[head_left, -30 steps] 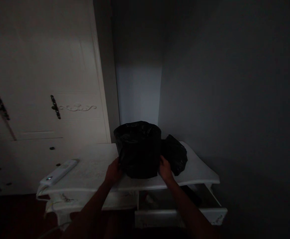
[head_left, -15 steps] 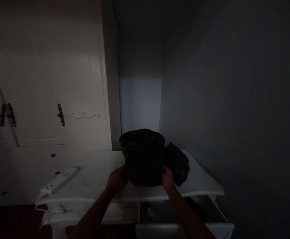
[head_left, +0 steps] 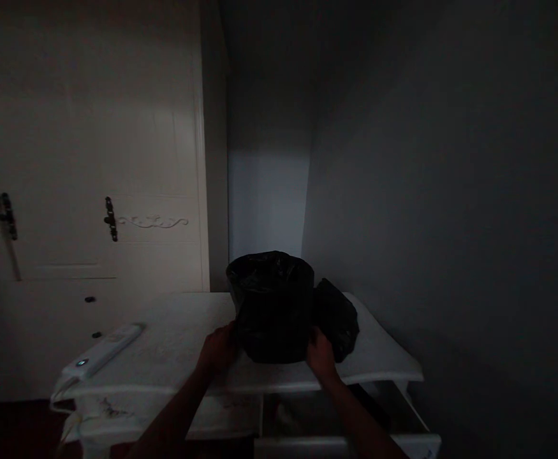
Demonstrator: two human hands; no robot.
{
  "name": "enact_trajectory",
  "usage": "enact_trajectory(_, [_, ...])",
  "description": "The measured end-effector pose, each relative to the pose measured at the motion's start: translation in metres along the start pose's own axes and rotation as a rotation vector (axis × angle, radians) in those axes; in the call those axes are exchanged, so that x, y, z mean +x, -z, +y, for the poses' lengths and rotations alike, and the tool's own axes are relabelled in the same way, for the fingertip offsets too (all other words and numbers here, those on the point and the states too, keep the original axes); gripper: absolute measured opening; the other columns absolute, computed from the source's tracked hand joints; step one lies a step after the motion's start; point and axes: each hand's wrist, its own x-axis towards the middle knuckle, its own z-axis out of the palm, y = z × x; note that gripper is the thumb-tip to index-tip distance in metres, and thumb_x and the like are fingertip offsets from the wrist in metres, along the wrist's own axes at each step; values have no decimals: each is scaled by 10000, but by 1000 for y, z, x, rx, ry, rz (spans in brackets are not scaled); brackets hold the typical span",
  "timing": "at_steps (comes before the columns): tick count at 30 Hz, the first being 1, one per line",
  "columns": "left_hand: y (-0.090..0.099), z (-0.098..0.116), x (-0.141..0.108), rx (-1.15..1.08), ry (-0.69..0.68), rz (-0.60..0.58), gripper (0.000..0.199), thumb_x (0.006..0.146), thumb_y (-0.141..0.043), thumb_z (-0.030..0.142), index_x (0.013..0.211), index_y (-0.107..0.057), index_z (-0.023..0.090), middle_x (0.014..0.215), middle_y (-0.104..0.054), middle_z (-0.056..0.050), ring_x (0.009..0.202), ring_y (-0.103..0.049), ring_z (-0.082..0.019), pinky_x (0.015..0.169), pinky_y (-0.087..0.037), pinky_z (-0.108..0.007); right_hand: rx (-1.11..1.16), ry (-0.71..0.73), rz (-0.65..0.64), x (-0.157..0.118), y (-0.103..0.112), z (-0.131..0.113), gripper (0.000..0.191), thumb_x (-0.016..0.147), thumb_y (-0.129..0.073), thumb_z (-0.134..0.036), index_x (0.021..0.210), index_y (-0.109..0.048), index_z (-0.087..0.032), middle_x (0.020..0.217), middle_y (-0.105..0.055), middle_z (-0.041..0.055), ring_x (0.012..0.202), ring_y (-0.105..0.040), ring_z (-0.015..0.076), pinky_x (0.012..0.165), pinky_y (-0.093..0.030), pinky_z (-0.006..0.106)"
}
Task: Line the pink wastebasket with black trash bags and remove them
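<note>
A round bin lined with a black plastic bag [head_left: 273, 319] stands upright on the white table [head_left: 183, 319], the bag folded down over its rim and outside. My left hand [head_left: 219, 347] is closed on the bag at the lower left side. On the lower right side my right hand [head_left: 321, 356] grips the bag too, fingers curled in. Both hands are dim, and their fingertips are partly hidden against the black plastic. Right behind my right hand lies a second black plastic bundle [head_left: 338, 319], bunched up on the tabletop.
A white power strip [head_left: 101, 352] with a lit switch lies at the table's left edge, its cord hanging down. Below the right side a drawer [head_left: 345, 443] is pulled out with dim contents. A white wardrobe [head_left: 159, 159] stands left; a grey wall [head_left: 426, 191] rises right.
The view has shifted slightly, so the table and wardrobe sit a little further left. Both hands keep their hold low on the bag, with little visible movement.
</note>
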Motion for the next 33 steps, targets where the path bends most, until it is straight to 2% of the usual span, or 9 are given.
enact_trajectory(4, [3,4,-2,-11,-4,0,514,986,-423,225,1492,-510,241,1400,-707,-111,1296,-652,-267,1077,-463,-400,-200,249,-227,-35,26,7,455,947,-572,-296,1365,-695,-167,1425,-664,180,1367,-585,318,1176,-422,434])
enact_trajectory(6, [5,6,-3,-15,-4,-7,493,996,-406,236,1474,-523,237,1389,-712,-111,1289,-654,-270,1061,-469,-399,-220,373,-433,-54,42,10,706,885,-708,-486,1512,-579,-188,1600,-512,178,1508,-429,355,1251,-332,487])
enact_trajectory(9, [6,8,-4,-28,-4,-1,484,985,-413,231,1452,-541,230,1396,-709,-108,1289,-651,-271,1061,-467,-397,-270,457,-716,-76,60,9,1267,663,-868,-629,1685,-246,-214,1759,-192,171,1623,-150,409,1314,-141,582])
enact_trajectory(11, [6,8,-4,-31,-11,9,502,972,-432,226,1464,-533,229,1430,-690,-108,1295,-648,-271,1078,-459,-398,-318,473,-785,-84,65,5,1384,617,-884,-644,1699,-129,-224,1773,-101,172,1631,-73,425,1310,-51,629])
enact_trajectory(14, [4,6,-3,-21,-19,18,503,980,-419,229,1471,-531,230,1412,-700,-113,1290,-655,-270,1072,-462,-392,-339,522,-776,-86,67,0,1323,661,-852,-678,1697,-145,-256,1769,-143,164,1629,-110,416,1305,-34,638])
enact_trajectory(18, [0,4,-2,-22,-15,22,476,998,-409,249,1452,-548,220,1366,-724,-113,1276,-664,-265,1048,-470,-368,-347,568,-678,-80,64,-2,1161,690,-837,-724,1649,-359,-279,1704,-362,153,1568,-308,393,1291,-195,566])
enact_trajectory(23, [-3,1,-1,-4,-13,22,502,1004,-408,265,1493,-508,212,1394,-707,-119,1283,-654,-276,1065,-459,-383,-379,548,-498,-74,50,-3,687,826,-833,-479,1456,-615,-314,1470,-643,96,1370,-539,332,1202,-346,497])
enact_trajectory(28, [0,3,-3,-28,2,10,482,995,-439,275,1466,-534,233,1389,-707,-120,1306,-638,-273,1069,-454,-392,-368,548,-401,-76,39,0,472,901,-733,-243,1365,-674,-300,1370,-700,82,1289,-592,308,1167,-379,482])
enact_trajectory(33, [4,7,-3,-23,10,4,465,1007,-419,291,1455,-538,249,1387,-711,-111,1294,-643,-283,1063,-455,-413,-268,545,-338,-75,44,-2,410,914,-722,-360,1311,-694,-262,1310,-712,99,1256,-616,306,1119,-435,460])
